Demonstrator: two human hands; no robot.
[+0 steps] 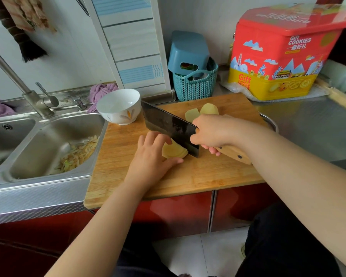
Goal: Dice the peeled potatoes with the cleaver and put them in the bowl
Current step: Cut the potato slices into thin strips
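Potato stacks (175, 151), two; one cleaver (168, 124).

dark, blotchy cleaver (169, 126) blade with a pale wooden handle; pale yellow potato slices (175, 151) beside it; white bowl (119, 105) with an orange leaf motif; honey-toned striped cutting board (188, 176); teal woven basket (195, 86); red-and-yellow cookie tin (278, 56).

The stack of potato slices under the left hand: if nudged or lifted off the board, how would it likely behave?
The potato slices are fanned, edges offset, so a push would probably slide them apart rather than move them as one. Their cut faces look moist, so likely slippery to pinch. Lying flat on the cutting board under the left hand, they seem unlikely to roll.
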